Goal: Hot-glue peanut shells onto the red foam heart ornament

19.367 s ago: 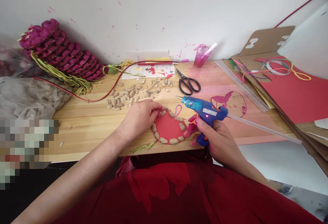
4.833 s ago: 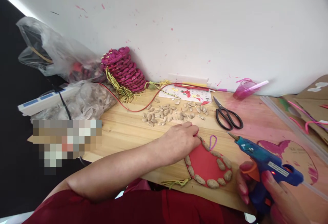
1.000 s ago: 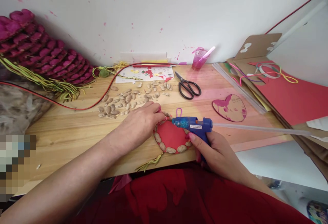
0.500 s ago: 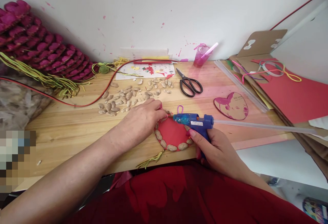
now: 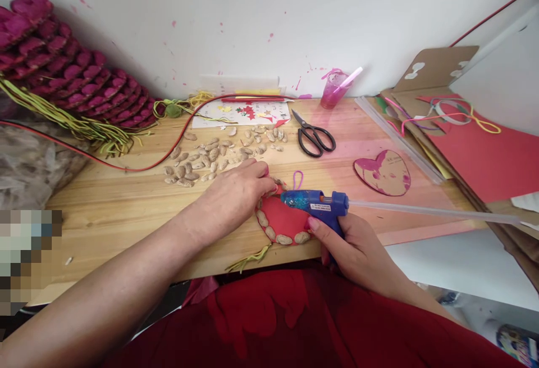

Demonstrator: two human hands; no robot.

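A red paper disc [image 5: 283, 217] rimmed with glued peanut shells lies near the front edge of the wooden table [image 5: 126, 210], with a purple loop at its top. My left hand [image 5: 238, 191] rests on the disc's upper left rim, fingertips pinched at a shell there. My right hand [image 5: 351, 247] grips a blue glue gun [image 5: 316, 204] with a long clear glue stick trailing right. The gun's nozzle points left, almost touching the rim beside my left fingertips.
Loose peanut shells [image 5: 210, 154] lie scattered behind the disc. Black scissors [image 5: 315, 137], a pink cup [image 5: 333, 88], a painted cardboard heart [image 5: 384, 172] and a sticker sheet [image 5: 244, 114] sit further back. Magenta shell stacks [image 5: 76, 84] are at the left, cardboard and red paper [image 5: 480, 154] at the right.
The glue gun's nozzle has dipped and shifted slightly left toward my left fingertips. My left hand stays pressed on the disc's rim.
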